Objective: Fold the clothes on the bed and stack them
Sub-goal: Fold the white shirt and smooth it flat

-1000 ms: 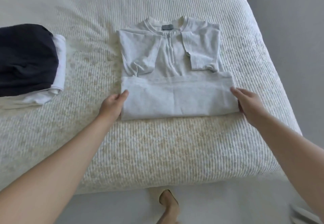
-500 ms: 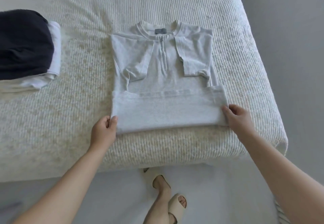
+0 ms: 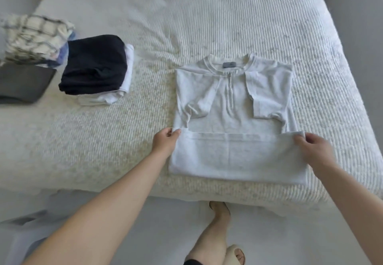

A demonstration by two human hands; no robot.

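Both hands pinch the turned-up hem of the grey zip shirt (image 3: 232,107): left hand (image 3: 165,142) at its left corner, right hand (image 3: 315,150) at its right. Shirt lies flat near the bed's front edge. Risk: uneven lift skews the fold or frees the tucked sleeves. Bed (image 3: 228,16) has ribbed cream cover; folded stack (image 3: 93,63) well left; grey floor below.

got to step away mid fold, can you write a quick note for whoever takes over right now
Left hand pinches the left corner of the grey zip-neck top's folded-up hem; right hand pinches the right corner.
The top lies flat on the bed, sleeves folded in, bottom part folded up.
The stack, a dark garment on white ones, sits to the left.
Left: finish the fold, stack the top.
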